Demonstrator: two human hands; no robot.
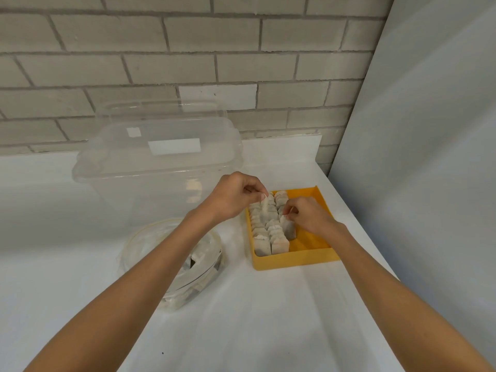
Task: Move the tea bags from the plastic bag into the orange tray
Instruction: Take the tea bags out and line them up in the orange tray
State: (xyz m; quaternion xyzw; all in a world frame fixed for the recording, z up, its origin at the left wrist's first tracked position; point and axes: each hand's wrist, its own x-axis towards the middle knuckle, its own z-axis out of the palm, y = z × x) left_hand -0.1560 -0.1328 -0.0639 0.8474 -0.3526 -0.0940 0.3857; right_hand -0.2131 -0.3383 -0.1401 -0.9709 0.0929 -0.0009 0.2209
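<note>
Your left hand is pinching a tea bag above the orange tray. Your right hand is pinching a second tea bag inside it. The plastic bag is lying left of the tray on the bench.

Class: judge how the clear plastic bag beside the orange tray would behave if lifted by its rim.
The clear plastic bag probably sags and folds: its thin wall is crumpled. Likely light, holding only small paper tea bags. Its glossy film may be slippery.
</note>
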